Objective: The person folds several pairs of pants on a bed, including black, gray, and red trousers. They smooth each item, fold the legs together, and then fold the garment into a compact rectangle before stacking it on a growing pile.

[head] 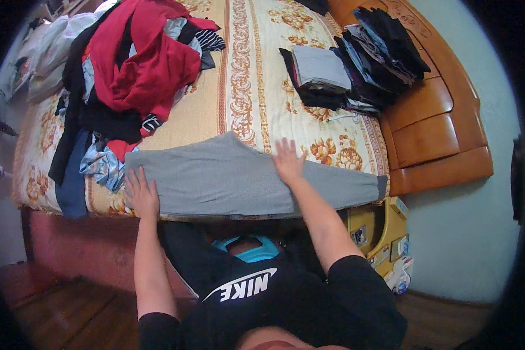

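Note:
A pair of grey trousers (218,179), doubled lengthwise, lies flat along the near edge of the bed. Its waist end is at the left and its dark cuff (381,187) points towards the headboard. My left hand (143,192) rests palm down on the waist end, holding nothing. Farther right, my right hand (288,161) lies flat with fingers spread, over the upper edge of the leg; its fingertips reach past the cloth onto the patterned bedspread (245,87).
At the left is a loose heap of clothes with a red garment (148,65) on top. Folded stacks, including light grey clothing (321,68) and dark clothing (376,57), stand by the wooden headboard (433,118). A yellow cabinet (389,236) stands below the bed's right corner.

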A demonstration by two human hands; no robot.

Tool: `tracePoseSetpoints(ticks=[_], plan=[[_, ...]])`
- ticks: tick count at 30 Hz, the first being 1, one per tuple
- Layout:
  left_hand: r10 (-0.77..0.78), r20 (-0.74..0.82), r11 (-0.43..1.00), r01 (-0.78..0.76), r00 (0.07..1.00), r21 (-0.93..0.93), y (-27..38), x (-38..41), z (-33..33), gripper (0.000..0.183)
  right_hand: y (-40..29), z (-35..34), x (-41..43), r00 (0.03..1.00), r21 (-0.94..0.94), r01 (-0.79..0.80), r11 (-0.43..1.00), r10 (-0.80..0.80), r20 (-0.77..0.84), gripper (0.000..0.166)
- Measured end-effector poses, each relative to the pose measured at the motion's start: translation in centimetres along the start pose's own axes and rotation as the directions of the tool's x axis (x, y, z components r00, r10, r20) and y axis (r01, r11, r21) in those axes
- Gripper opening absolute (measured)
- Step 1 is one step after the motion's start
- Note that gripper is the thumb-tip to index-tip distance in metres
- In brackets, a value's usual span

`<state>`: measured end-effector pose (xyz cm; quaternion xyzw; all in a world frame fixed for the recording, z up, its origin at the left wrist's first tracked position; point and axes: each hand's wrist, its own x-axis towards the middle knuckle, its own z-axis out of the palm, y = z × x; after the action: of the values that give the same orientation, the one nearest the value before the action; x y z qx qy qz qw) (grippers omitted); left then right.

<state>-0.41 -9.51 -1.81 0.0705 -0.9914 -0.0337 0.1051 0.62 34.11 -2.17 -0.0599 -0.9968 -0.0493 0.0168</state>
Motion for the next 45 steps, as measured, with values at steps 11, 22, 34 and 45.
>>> tracePoseSetpoints(ticks=[11, 22, 34, 45], plan=[[0.038, 0.051, 0.994, -0.043, 0.998, 0.097, -1.7, 0.7, 2.8, 0.055, -1.8, -1.0, -7.7, 0.974, 0.233, 0.076, 0.969, -0.122, 0.189, 0.058], [0.527, 0.217, 0.85, -0.517, 0.822, -0.101, 21.5, -8.4, -2.8, 0.054, 1.3, -0.9, -8.3, 0.984, 0.306, 0.137, 0.942, -0.166, 0.072, 0.057], [0.617, 0.279, 0.785, -0.599, 0.736, -0.157, 27.7, -14.0, -1.6, 0.062, 35.8, 5.7, -15.9, 0.586, 0.332, -0.689, 0.644, 0.765, -0.268, 0.058], [0.897, 0.22, 0.438, -0.715, 0.383, -0.545, 44.0, -18.2, -2.6, 0.066, 43.4, 3.7, -16.6, 0.588, 0.817, -0.571, -0.085, 0.653, 0.478, 0.048]])
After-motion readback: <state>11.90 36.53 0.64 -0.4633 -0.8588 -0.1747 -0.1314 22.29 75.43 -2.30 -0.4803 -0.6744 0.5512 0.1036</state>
